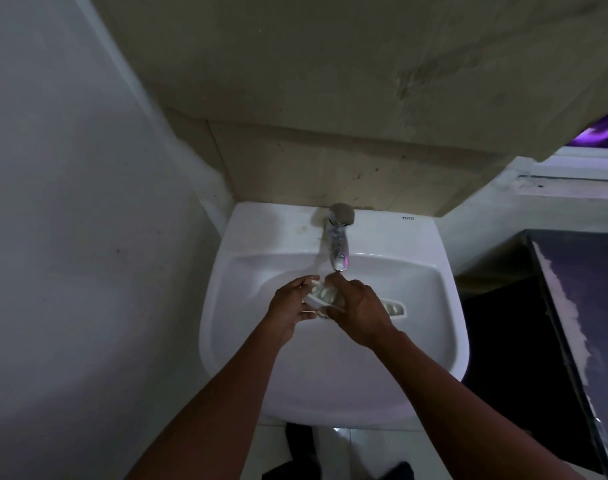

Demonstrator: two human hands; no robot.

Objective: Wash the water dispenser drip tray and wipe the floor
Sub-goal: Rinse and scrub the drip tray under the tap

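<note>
The white sink (333, 368) sat boxed in, a wall (70, 237) hard on its left edge and a dark cabinet (524, 341) close on its right. Over the basin, under the tap (338, 244), the left hand (288, 308) and right hand (359, 311) each kept a closed grip on the drip tray (321, 295), with a slotted grille (394, 309) lying just beside the right hand.

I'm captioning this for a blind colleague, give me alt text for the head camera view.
Two hands, left hand and right hand, hold a white slotted drip tray under a chrome faucet over a white wall-mounted sink.
</note>
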